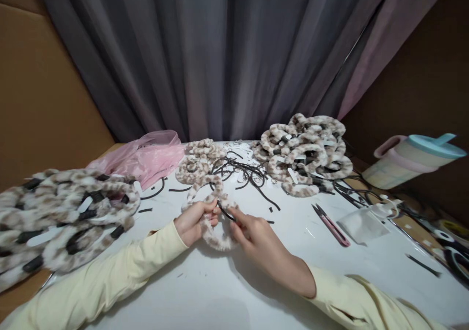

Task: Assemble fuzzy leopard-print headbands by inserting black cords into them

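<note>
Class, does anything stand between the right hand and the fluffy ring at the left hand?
Nothing visible does: the right hand, pinching the dark cord, is right at the fluffy ring; the loose cords lie farther back.

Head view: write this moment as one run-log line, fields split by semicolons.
left hand: holding fuzzy ring; right hand: gripping dark cord; right side: pink-handled snips, lidded cup; left side: pink bag

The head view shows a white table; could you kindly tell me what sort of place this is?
It looks like a handcraft workstation, judging by the heaped brown-and-white furry rings, the loose thin black cords and the pink-handled metal snips on the table.
</note>
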Action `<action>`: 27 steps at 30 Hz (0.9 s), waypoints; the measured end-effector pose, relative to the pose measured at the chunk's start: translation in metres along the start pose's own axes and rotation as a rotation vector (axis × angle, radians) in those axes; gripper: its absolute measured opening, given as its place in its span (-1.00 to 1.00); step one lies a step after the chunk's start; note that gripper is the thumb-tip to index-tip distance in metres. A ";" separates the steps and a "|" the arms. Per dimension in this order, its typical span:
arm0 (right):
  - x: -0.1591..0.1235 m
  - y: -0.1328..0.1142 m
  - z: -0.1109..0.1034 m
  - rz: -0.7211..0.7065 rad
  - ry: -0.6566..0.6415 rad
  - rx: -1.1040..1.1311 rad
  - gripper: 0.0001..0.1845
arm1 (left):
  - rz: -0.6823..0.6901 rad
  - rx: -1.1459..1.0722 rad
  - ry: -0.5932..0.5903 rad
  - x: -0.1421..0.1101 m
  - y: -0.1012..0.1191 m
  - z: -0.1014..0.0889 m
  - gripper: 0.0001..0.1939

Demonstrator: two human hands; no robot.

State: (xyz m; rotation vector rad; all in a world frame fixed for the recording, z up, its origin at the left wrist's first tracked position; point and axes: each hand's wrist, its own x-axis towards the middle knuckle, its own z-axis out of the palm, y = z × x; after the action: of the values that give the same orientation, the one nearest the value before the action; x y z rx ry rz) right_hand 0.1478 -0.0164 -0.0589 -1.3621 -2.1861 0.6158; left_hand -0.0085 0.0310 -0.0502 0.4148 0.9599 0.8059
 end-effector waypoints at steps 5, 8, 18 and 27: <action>0.004 0.001 0.000 0.022 0.073 0.125 -0.64 | 0.013 -0.007 0.007 -0.001 0.001 0.002 -0.76; 0.009 0.004 0.007 0.084 -0.004 0.323 -0.68 | 0.045 0.033 -0.010 -0.002 0.000 0.002 -0.74; 0.021 -0.003 0.006 0.189 -0.048 0.792 -0.65 | 1.167 1.018 0.098 -0.002 -0.015 -0.012 -0.84; 0.014 -0.011 -0.003 0.167 -0.134 0.813 -0.58 | 1.939 1.313 -0.016 0.006 -0.013 -0.019 -0.84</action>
State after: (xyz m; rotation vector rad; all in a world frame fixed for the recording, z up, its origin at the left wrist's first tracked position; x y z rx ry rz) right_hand 0.1373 -0.0077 -0.0475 -1.0603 -1.5998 1.4872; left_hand -0.0171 0.0264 -0.0715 2.7243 0.7097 1.7053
